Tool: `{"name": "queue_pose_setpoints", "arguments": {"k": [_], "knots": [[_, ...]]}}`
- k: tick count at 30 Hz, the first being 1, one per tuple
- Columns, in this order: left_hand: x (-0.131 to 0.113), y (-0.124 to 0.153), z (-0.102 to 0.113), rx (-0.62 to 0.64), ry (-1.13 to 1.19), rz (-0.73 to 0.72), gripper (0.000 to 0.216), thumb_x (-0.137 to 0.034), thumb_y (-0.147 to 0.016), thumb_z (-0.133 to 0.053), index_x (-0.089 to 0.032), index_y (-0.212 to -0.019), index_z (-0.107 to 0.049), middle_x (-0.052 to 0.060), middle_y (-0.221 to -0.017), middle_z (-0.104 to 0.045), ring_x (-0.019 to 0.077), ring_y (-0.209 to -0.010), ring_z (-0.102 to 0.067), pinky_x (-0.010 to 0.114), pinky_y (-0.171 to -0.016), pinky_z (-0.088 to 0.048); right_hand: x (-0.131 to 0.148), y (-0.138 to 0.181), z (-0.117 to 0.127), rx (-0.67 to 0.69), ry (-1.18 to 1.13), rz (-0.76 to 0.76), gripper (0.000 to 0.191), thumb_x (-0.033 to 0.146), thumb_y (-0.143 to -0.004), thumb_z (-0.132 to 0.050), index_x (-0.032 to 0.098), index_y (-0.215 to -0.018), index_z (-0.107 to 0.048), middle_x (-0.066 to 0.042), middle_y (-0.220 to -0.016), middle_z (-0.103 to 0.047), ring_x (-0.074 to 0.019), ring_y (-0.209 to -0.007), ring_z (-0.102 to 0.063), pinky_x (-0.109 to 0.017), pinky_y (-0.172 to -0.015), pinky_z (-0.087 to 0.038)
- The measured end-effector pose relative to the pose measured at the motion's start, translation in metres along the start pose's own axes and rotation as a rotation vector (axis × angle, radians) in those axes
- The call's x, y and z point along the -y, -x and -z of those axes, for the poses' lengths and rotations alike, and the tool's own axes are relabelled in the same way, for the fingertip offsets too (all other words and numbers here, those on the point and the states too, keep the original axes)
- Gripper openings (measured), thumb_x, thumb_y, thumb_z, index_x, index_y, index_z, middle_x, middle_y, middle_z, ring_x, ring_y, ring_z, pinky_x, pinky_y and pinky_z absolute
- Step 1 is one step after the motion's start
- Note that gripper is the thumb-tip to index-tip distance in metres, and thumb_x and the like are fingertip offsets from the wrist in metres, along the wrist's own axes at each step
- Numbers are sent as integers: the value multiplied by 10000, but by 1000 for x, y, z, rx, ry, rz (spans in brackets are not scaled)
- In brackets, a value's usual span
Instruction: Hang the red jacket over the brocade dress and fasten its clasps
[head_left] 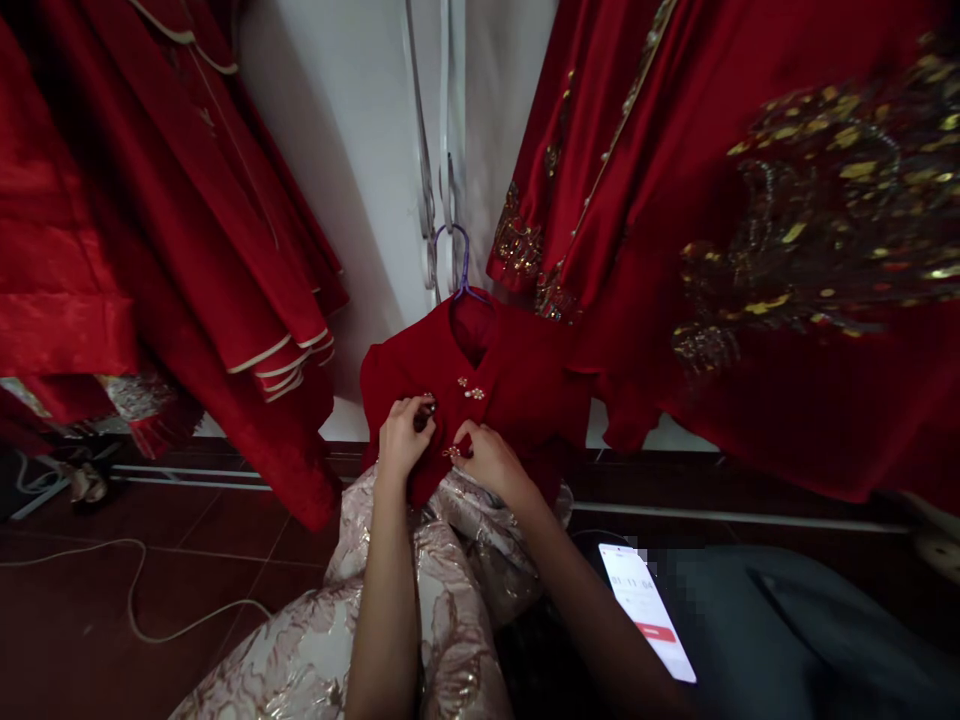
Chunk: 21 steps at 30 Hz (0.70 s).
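Note:
A small red jacket (517, 385) hangs on a purple hanger (463, 270) in front of me, with pearl-like button clasps (474, 390) down its front. My left hand (403, 435) pinches the jacket's left front edge at a clasp. My right hand (487, 460) pinches a lower clasp beside it. Both hands have their fingers closed on the fabric. Below the jacket spreads a pale brocade skirt (315, 650) with gold floral pattern, under my forearms.
Long red garments hang at the left (150, 250) and a gold-embroidered red gown at the right (750, 250). A lit phone (649, 610) lies at the lower right. A white cable (135, 600) trails over the dark tiled floor. A white wall stands behind.

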<state>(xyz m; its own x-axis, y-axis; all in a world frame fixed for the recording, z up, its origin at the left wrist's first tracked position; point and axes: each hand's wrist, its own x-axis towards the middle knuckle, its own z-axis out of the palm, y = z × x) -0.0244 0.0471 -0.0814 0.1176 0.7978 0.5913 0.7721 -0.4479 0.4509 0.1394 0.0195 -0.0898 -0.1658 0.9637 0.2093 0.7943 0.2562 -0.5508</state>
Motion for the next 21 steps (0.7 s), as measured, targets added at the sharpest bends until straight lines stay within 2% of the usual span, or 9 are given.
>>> {"name": "queue_pose_setpoints", "arguments": {"k": [8,12,15,17,21], "knots": [[1,2,-10,-27,18,28,208,-241,-847,-487,-249,-1018,-605,36,-977,-549,140,-868,-576,228,-720,-457,-9,-5,-7,-5,-93,45,160,183,-666,-633,207,-818,-585,9,-707,-569,-120,-640,-528,-211,-601,-350],[-1,2,-10,-77,15,61,190,-307,-835,-518,-243,-971,-635,36,-962,-599,143,-850,-594,226,-697,-452,-13,-6,-1,24,-223,90,140,172,-646,-651,197,-777,-607,34,-642,-559,-101,-600,-511,-195,-568,-344],[-2,2,-9,-152,45,103,195,-364,-815,-547,-243,-906,-671,26,-914,-662,150,-836,-613,241,-745,-454,-13,-4,13,53,-305,133,153,229,-625,-706,189,-751,-629,28,-676,-574,-95,-601,-510,-194,-567,-361],[-2,2,-10,-176,84,129,213,-389,-807,-556,-255,-911,-686,18,-923,-689,156,-852,-627,252,-781,-456,-9,-1,26,0,-297,154,164,252,-606,-735,196,-734,-650,16,-723,-573,-97,-615,-508,-206,-592,-380],[-4,1,-8,-122,86,180,250,-398,-797,-567,-284,-991,-676,4,-976,-696,170,-876,-640,267,-775,-470,10,9,52,-233,-249,170,163,302,-602,-760,232,-730,-688,0,-733,-531,-112,-625,-482,-239,-620,-402]]}}
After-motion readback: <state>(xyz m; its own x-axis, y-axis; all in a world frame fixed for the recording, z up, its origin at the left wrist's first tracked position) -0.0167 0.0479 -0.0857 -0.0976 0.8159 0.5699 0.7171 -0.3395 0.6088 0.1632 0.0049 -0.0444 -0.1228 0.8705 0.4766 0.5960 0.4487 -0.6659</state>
